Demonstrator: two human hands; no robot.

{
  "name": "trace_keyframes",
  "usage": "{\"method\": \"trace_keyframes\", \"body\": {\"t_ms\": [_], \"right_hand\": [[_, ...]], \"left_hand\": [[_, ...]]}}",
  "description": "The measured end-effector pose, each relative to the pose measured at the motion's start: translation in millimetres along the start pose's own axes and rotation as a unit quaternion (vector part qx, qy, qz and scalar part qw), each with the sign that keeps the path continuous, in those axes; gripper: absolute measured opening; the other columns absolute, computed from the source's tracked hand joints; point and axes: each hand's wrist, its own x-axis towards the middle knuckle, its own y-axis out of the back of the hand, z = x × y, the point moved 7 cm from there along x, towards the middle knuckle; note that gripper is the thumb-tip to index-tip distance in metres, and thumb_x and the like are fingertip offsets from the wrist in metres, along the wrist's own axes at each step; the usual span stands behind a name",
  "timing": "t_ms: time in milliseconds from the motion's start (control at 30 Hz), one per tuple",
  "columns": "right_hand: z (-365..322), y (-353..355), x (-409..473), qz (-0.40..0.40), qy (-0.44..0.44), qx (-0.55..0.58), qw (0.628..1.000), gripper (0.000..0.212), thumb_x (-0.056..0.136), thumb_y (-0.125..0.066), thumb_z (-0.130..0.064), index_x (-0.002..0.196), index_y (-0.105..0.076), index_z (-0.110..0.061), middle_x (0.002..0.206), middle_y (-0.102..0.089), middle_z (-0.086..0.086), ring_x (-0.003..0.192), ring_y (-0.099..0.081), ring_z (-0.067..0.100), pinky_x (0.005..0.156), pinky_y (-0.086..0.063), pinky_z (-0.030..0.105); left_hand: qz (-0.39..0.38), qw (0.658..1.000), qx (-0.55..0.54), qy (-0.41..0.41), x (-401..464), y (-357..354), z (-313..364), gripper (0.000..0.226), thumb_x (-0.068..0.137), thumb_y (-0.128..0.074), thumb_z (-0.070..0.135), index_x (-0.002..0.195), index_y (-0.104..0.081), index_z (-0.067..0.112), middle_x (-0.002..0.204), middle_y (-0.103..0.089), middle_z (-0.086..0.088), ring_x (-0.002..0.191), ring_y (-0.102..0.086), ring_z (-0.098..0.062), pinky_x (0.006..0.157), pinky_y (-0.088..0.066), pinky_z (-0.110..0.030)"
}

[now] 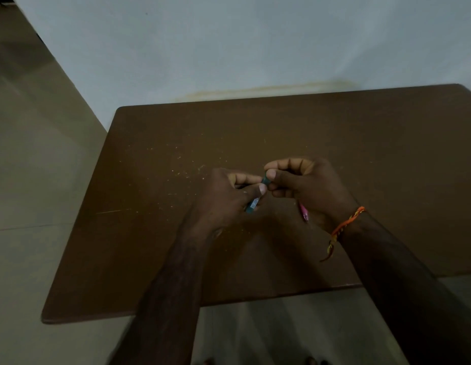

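Observation:
Both hands meet above the middle of a brown table (360, 143). My left hand (229, 198) grips a slim teal pen (253, 206), whose lower end sticks out below the thumb. My right hand (305, 185) pinches the pen's upper end (266, 179) between thumb and forefinger. A pink pen (303, 214) shows under my right palm; whether that hand holds it or it lies on the table, I cannot tell. An orange thread band (345, 227) circles the right wrist.
Pale specks and crumbs (181, 164) dot the tabletop left of the hands. A light wall (255, 48) rises right behind the table's far edge. Tiled floor (31, 154) lies to the left and below the near edge.

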Motion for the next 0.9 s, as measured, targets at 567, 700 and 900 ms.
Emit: {"method": "trace_keyframes", "body": {"t_ms": [567, 700, 900], "right_hand": [[-1.4, -5.8, -7.0, 0.118, 0.076, 0.037, 0.99, 0.012, 0.089, -0.07, -0.009, 0.099, -0.076, -0.014, 0.081, -0.075, 0.0, 0.068, -0.068, 0.001, 0.061, -0.052, 0.016], [10.3, -5.7, -3.6, 0.081, 0.004, 0.113, 0.99, 0.012, 0.09, -0.069, -0.008, 0.1, -0.075, -0.009, 0.085, -0.074, 0.007, 0.076, -0.068, 0.012, 0.074, -0.056, 0.029], [-3.1, -5.7, -3.7, 0.06, 0.069, 0.025, 0.995, 0.024, 0.091, -0.066, -0.005, 0.103, -0.073, -0.024, 0.098, -0.076, -0.001, 0.084, -0.068, 0.003, 0.073, -0.052, 0.018]], "left_hand": [[0.042, 0.997, -0.063, 0.018, -4.7, -4.5, 1.1, 0.018, 0.089, -0.078, 0.02, 0.105, -0.079, 0.012, 0.087, -0.083, -0.003, 0.084, -0.08, -0.019, 0.082, -0.064, -0.046], [0.052, 0.997, -0.059, 0.024, -5.5, -6.9, 1.7, 0.016, 0.088, -0.079, 0.016, 0.103, -0.079, 0.01, 0.084, -0.082, -0.008, 0.08, -0.08, -0.02, 0.079, -0.066, -0.045], [0.05, 0.998, -0.021, -0.018, -5.3, -4.4, 14.1, 0.007, 0.089, -0.077, 0.013, 0.095, -0.079, 0.016, 0.075, -0.081, 0.0, 0.071, -0.078, -0.01, 0.062, -0.061, -0.021]]}}
